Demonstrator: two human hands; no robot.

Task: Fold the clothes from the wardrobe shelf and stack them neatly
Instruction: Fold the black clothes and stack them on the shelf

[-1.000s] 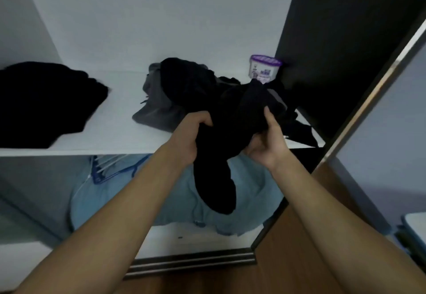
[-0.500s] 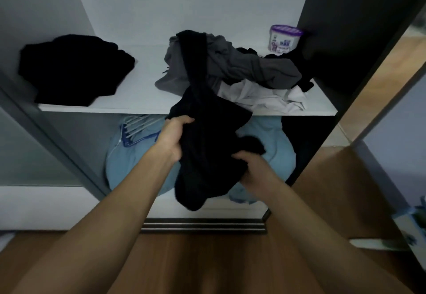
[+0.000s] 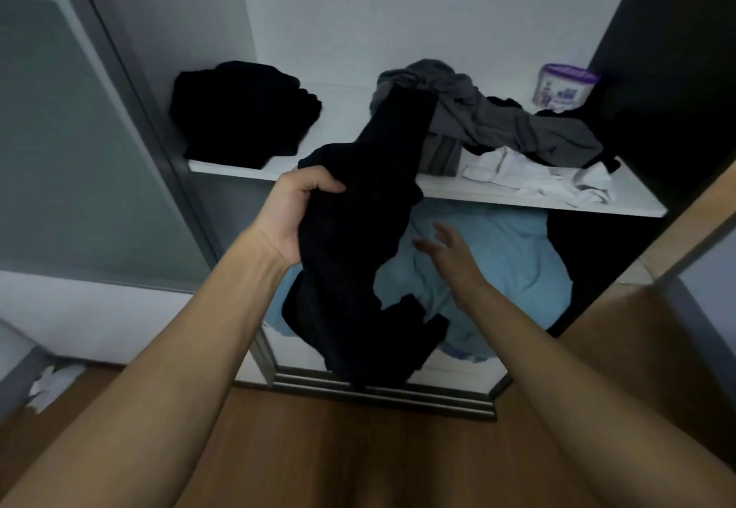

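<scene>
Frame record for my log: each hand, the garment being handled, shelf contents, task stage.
left hand: grips the black garment, which hangs past the shelf edge
right hand: open, holding nothing, beside the garment
garment top: lies over the grey clothes
shelf contents: black pile at left; grey clothes and white garment at right; purple-lidded tub behind
stage: garment not yet folded
</scene>
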